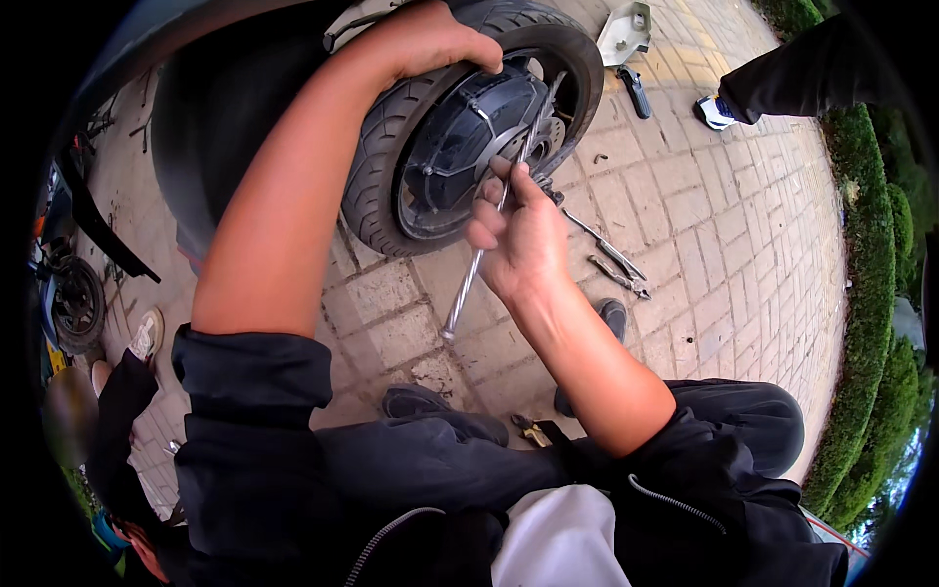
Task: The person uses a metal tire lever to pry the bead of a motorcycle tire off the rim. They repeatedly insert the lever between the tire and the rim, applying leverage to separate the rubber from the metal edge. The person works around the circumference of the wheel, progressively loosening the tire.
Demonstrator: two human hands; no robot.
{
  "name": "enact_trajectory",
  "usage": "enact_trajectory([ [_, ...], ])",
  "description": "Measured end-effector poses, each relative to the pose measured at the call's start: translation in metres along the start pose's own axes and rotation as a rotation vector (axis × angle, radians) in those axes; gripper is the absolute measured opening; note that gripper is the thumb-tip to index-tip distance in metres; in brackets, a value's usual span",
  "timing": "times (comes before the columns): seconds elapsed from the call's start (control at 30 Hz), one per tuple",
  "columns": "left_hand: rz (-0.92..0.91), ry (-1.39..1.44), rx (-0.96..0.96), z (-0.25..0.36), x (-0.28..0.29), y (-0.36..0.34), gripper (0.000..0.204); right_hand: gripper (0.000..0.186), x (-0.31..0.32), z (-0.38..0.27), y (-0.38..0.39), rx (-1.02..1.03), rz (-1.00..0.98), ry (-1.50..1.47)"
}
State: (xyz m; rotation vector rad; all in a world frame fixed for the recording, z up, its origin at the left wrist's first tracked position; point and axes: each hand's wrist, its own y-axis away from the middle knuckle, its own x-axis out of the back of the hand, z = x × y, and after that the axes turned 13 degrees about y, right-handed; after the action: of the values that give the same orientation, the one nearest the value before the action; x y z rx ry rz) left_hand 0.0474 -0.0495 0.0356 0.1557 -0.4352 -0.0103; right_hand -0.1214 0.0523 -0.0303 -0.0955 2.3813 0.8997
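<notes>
A black tire [377, 186] is on a wheel with a dark round hub [455, 142], low in front of me. Over the tire's upper part reaches my left hand [445, 44], its visible digit bent down onto the sidewall by the rim; the other fingers are mostly hidden. My right hand [518, 220] is closed around a long silvery metal rod [466, 293] with a spiral-patterned shaft. The rod slants across the wheel. Its upper end lies over the rim at the far right side, and its lower end points toward me above the paving.
Long-handled pliers [621, 269] lie on the brick paving right of the wheel. A yellow-handled tool [528, 430] is between my feet. Farther off are a black-handled object [636, 93], a pale cover [626, 34] and another person's shoe [716, 112]. Another person [127, 411] is at left.
</notes>
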Motion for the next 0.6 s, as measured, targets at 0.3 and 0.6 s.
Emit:
enact_trajectory([
  [0.3,0.055,-0.114,-0.093,-0.003,0.0,0.003,0.077,0.025,-0.023,0.022,-0.021,0.131,0.1,-0.037],
  [0.6,0.106,-0.245,-0.06,-0.001,-0.002,0.001,0.075,0.027,-0.043,0.036,-0.034,0.214,0.141,-0.154],
])
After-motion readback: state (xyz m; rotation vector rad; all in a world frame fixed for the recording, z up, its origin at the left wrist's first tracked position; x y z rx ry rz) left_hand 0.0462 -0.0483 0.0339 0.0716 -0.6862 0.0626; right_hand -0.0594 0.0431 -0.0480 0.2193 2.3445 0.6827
